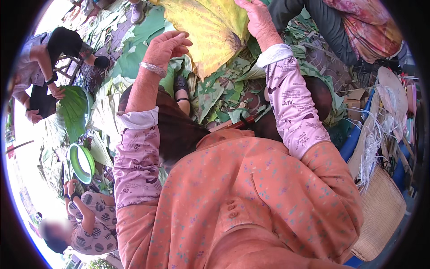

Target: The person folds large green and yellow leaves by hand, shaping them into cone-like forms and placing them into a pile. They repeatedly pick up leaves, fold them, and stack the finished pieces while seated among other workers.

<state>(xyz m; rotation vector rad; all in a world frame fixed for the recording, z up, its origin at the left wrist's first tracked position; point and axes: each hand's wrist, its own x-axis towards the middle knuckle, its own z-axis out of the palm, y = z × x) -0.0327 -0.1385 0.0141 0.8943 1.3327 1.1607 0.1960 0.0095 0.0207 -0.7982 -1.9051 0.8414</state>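
Observation:
A large yellow leaf [208, 30] with a dark, torn-looking patch hangs in front of me at the top of the view. My right hand [260, 20] pinches its upper right edge between thumb and fingers. Beside the leaf's left side is my left hand [169, 47], its fingers loosely curled; whether they touch the leaf is unclear. A silver-coloured bracelet circles the left wrist. Below the leaf, cut green leaf scraps [215, 97] cover the ground between my knees, and larger green leaves [137, 50] lie to the left.
At the left, one person holds a green leaf [74, 109]; another sits near a green plastic basin [82, 163]. A person in grey trousers [322, 27] is at the upper right. White plastic strings [371, 154], a blue pole and a woven mat [383, 208] are at the right.

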